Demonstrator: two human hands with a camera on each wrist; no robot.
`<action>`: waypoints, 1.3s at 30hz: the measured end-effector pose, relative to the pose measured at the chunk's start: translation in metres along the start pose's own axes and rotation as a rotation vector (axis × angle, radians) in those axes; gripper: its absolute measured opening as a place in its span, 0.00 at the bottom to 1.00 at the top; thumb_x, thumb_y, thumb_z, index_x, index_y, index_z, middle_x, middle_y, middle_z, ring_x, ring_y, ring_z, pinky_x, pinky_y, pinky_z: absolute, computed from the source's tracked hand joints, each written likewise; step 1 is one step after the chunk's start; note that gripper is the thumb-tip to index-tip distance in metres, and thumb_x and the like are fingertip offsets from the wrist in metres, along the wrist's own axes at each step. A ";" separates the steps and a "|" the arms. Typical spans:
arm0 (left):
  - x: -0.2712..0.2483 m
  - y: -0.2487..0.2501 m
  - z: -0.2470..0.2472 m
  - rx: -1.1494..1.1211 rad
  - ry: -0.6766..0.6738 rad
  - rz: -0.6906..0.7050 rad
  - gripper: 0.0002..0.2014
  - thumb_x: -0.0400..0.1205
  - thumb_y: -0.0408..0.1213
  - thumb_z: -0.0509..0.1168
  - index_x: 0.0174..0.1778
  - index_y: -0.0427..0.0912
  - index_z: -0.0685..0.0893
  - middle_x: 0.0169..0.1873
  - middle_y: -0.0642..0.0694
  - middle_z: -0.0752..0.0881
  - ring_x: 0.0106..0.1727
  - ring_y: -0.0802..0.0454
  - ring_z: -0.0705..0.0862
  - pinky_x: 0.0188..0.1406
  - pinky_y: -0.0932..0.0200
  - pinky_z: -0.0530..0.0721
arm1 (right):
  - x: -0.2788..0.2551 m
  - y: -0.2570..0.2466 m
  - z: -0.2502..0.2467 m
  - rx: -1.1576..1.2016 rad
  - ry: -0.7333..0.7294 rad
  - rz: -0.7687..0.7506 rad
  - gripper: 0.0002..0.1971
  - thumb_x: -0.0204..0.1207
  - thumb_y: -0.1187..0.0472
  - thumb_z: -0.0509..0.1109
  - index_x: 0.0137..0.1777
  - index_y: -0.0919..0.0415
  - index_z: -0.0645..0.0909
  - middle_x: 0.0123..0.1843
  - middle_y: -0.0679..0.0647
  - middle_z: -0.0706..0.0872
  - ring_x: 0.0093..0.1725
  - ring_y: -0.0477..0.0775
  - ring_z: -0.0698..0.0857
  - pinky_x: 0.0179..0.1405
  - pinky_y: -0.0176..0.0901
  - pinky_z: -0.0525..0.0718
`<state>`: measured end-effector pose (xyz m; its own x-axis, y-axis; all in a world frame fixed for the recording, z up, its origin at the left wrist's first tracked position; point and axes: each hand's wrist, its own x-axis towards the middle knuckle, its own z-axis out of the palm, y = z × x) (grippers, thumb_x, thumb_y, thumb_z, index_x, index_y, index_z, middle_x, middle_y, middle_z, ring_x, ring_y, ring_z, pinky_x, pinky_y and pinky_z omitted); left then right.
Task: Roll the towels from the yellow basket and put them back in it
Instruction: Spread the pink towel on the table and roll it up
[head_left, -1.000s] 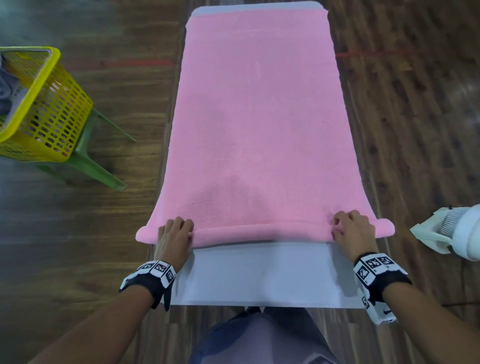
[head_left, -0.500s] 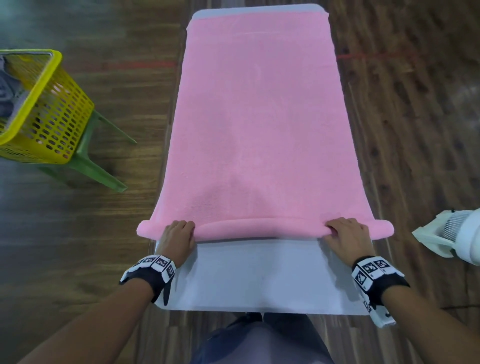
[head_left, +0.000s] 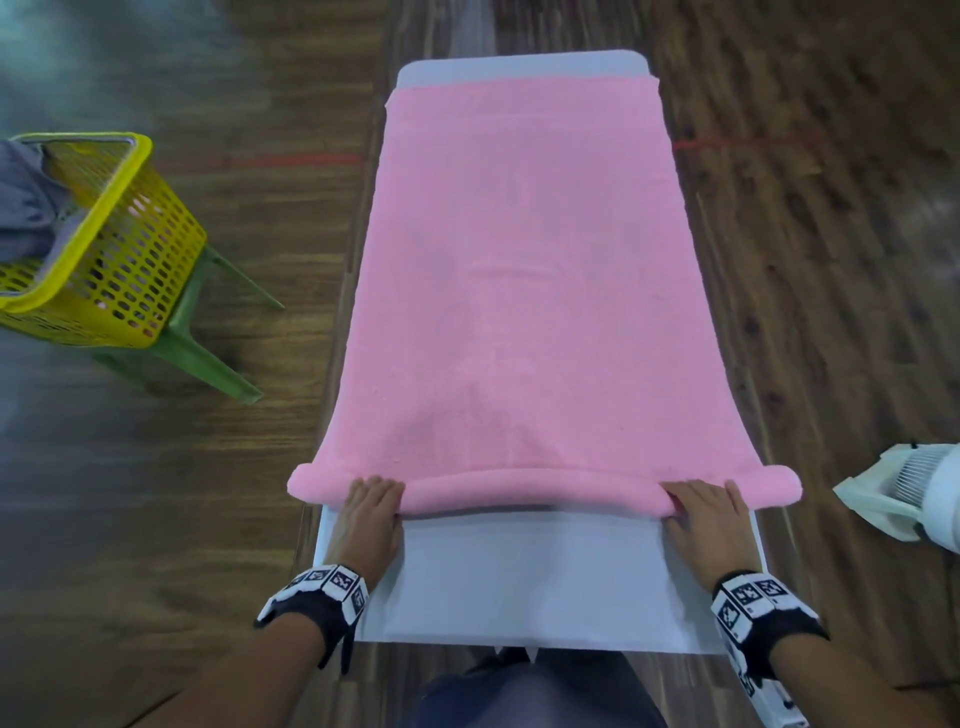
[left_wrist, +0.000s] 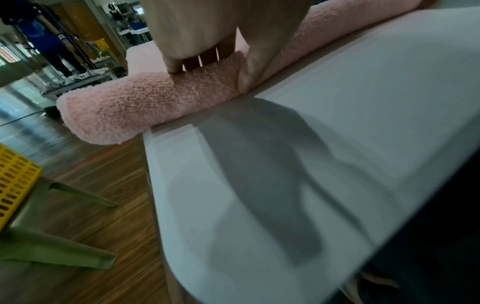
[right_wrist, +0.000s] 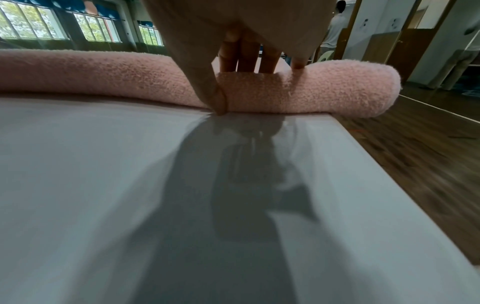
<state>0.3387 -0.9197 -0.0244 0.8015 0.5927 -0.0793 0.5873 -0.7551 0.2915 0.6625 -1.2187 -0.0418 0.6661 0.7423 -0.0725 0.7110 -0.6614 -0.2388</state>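
Pink towel (head_left: 524, 291) partly rolled on the white tabletop (head_left: 524, 582).
Left hand (head_left: 370, 514) and right hand (head_left: 709, 514) each grip the roll, fingers on top, thumbs against its near side.

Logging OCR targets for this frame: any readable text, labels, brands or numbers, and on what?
None readable.
Left hand and right hand wristbands: black-and-white square marker patterns, no letters or digits.
Pink towel, yellow basket, white fan: no print visible.
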 end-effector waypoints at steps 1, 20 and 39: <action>-0.006 0.003 0.000 -0.005 0.014 0.016 0.22 0.65 0.23 0.75 0.55 0.34 0.83 0.53 0.40 0.83 0.56 0.38 0.81 0.67 0.41 0.76 | -0.007 -0.001 0.001 0.011 0.014 0.002 0.18 0.64 0.58 0.66 0.54 0.56 0.85 0.48 0.51 0.88 0.52 0.60 0.85 0.71 0.60 0.64; -0.065 -0.002 -0.005 -0.042 -0.039 -0.125 0.25 0.84 0.42 0.45 0.74 0.37 0.72 0.69 0.39 0.79 0.71 0.37 0.76 0.76 0.37 0.67 | -0.070 0.007 -0.011 0.028 0.018 0.080 0.20 0.77 0.61 0.67 0.70 0.54 0.81 0.69 0.54 0.82 0.70 0.59 0.78 0.72 0.68 0.66; -0.082 -0.015 -0.014 0.138 -0.143 -0.015 0.22 0.63 0.39 0.74 0.54 0.42 0.84 0.48 0.47 0.87 0.51 0.42 0.86 0.55 0.44 0.82 | -0.077 0.041 -0.023 -0.068 -0.172 0.034 0.24 0.60 0.47 0.60 0.55 0.50 0.86 0.52 0.49 0.89 0.53 0.61 0.87 0.58 0.63 0.78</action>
<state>0.2627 -0.9530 -0.0088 0.7946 0.5660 -0.2198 0.6014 -0.7834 0.1567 0.6456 -1.3052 -0.0242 0.6460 0.7227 -0.2456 0.7058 -0.6881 -0.1682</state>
